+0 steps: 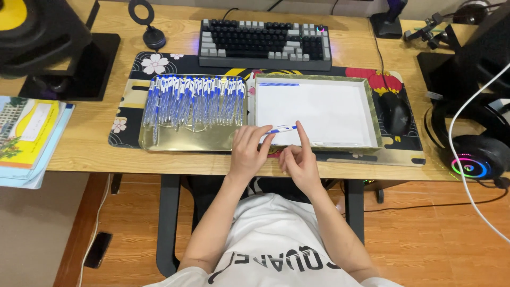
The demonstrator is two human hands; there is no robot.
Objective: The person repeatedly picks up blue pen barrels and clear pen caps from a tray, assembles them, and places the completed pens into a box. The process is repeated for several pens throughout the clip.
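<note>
Head cam looking down: left hand (248,150) and right hand (298,159) are both pinching one blue-and-white pen (281,129), held level over the near edge of the paper-lined tray (374,106). Just left of that, a gold tray (183,139) packed with matching pens (194,98). Keyboard (265,44) sits further back on the table (90,143).
</note>
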